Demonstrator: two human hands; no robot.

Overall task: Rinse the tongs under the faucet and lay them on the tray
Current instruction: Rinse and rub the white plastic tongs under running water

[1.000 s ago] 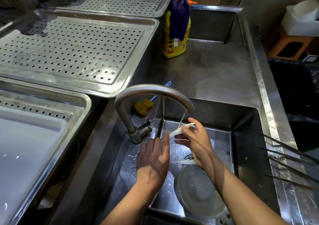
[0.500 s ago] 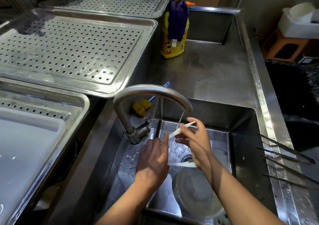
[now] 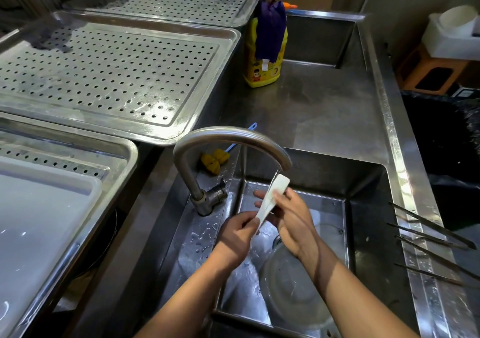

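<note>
under the faucet, the left hand now pinches the white tongs' lower end, no longer spread flat, while the right hand rubs them, so rinsing continues.

Steel counter, yellow bottle, perforated trays, metal skewers, yellow brush

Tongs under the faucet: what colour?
White, seen in the head view: the tongs held by the left hand and right hand.

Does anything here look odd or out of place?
Mostly tidy. The metal tongs at the sink's right rim jut past the edge, and a purple cloth is draped over the yellow bottle.
</note>
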